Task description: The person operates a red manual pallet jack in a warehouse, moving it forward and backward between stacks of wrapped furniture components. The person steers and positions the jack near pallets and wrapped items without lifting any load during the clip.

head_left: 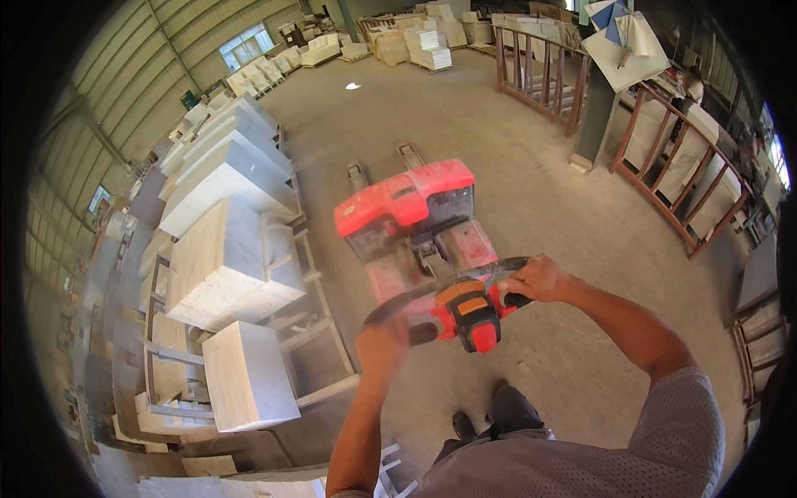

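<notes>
A red electric pallet jack (405,197) stands on the floor in front of me, with its two forks pointing away. Its tiller handle (471,309) reaches back toward me and has a black and orange control head with a red button end. My left hand (383,347) is wrapped round the left side of the handle, slightly blurred. On the right grip, my right hand (538,280) is closed with the thumb along the inner side. Nothing shows on the bare part of the forks (408,154) beyond the red body.
Stacks of pale stone slabs (237,274) stand on metal racks close at my left. Brown metal frames (677,170) and a grey post (596,120) are at the right, with a person (687,90) behind them. More slabs (427,46) stand at the far end of the concrete floor (531,141).
</notes>
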